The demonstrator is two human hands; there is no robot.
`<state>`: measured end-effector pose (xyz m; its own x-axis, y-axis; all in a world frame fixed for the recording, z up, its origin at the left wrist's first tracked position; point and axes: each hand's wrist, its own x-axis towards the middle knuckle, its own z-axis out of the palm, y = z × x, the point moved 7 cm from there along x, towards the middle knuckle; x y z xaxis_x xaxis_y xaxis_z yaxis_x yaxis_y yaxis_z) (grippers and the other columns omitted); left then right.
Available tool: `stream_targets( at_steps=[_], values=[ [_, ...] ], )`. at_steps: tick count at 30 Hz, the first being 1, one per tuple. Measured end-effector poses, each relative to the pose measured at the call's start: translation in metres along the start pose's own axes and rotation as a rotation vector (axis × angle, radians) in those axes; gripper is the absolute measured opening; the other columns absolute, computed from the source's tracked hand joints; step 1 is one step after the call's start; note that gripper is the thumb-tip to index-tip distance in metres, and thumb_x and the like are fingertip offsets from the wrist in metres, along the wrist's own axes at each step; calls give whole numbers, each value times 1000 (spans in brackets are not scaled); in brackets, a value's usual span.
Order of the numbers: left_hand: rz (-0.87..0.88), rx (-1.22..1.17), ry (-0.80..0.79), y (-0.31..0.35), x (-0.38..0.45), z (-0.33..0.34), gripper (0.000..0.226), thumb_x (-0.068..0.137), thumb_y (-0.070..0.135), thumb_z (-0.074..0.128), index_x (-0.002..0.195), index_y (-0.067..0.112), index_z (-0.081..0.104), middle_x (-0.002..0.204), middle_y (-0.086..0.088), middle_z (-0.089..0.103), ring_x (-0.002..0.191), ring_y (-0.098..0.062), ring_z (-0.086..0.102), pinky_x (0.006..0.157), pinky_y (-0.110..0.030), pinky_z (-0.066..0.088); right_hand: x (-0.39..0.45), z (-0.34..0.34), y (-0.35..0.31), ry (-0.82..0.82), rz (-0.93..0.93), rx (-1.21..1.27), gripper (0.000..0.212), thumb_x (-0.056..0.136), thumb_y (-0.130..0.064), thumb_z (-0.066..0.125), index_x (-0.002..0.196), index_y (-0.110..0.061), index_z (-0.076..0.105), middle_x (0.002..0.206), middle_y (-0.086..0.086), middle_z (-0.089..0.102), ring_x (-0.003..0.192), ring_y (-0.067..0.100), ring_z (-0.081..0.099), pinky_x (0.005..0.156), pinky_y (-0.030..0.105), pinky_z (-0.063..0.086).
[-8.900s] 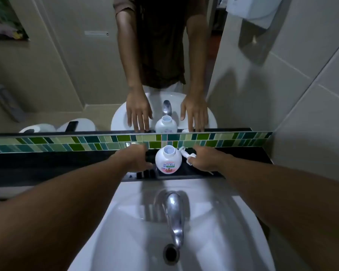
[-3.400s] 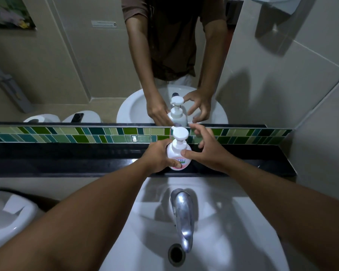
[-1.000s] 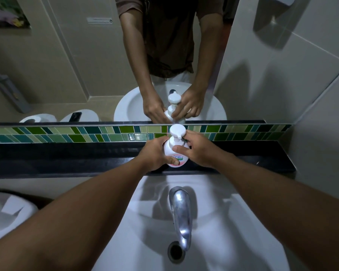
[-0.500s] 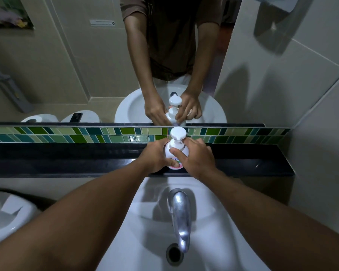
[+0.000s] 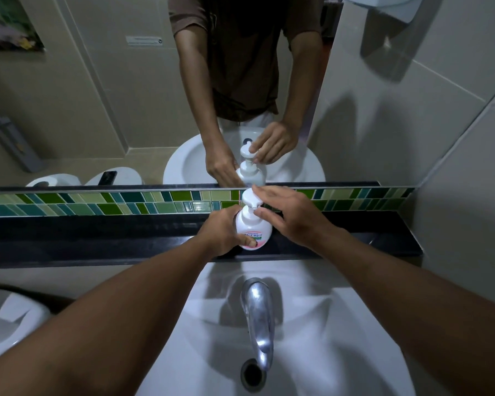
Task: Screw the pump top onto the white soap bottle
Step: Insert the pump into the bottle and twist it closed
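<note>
The white soap bottle stands upright on the black ledge behind the sink, its pink and green label facing me. The white pump top sits on its neck. My left hand is wrapped around the bottle's left side, with the thumb across the lower label. My right hand is just right of the pump with its fingers spread; the index fingertip is at the pump head and the thumb tip is near the collar, not closed around them.
A chrome faucet stands over the white sink below the ledge. A green tile strip and a mirror rise behind the bottle. A tiled wall closes the right side.
My right hand has let go of the pump collar and spread its fingers, shifting slightly right. My left hand keeps its hold on the bottle, which has not moved.
</note>
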<state>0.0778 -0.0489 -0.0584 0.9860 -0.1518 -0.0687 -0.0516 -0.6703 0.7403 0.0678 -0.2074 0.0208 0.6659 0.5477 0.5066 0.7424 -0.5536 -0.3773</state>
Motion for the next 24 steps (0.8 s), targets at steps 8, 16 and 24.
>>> stream_targets(
  at_steps=[8, 16, 24],
  values=[
    [5, -12, 3, -2, 1, 0, 67, 55, 30, 100, 114, 30, 68, 107, 6, 74, 99, -20, 68, 95, -41, 55, -2, 2, -4, 92, 6, -23, 47, 92, -20, 72, 133, 4, 63, 124, 20, 70, 109, 37, 67, 95, 49, 54],
    [-2, -12, 6, -4, 0, 1, 66, 53, 32, 99, 110, 31, 67, 102, 11, 75, 95, -15, 70, 91, -42, 57, -6, 6, -12, 148, 166, -1, 69, 87, -50, 67, 140, -5, 60, 133, 12, 66, 118, 31, 65, 97, 44, 55],
    [15, -12, 18, 1, 0, -2, 57, 52, 27, 101, 93, 39, 62, 96, 11, 73, 91, -16, 67, 87, -32, 54, -2, 11, -16, 206, 234, 71, 48, 88, -21, 73, 130, 0, 67, 125, 15, 71, 109, 30, 69, 94, 42, 56]
  ],
)
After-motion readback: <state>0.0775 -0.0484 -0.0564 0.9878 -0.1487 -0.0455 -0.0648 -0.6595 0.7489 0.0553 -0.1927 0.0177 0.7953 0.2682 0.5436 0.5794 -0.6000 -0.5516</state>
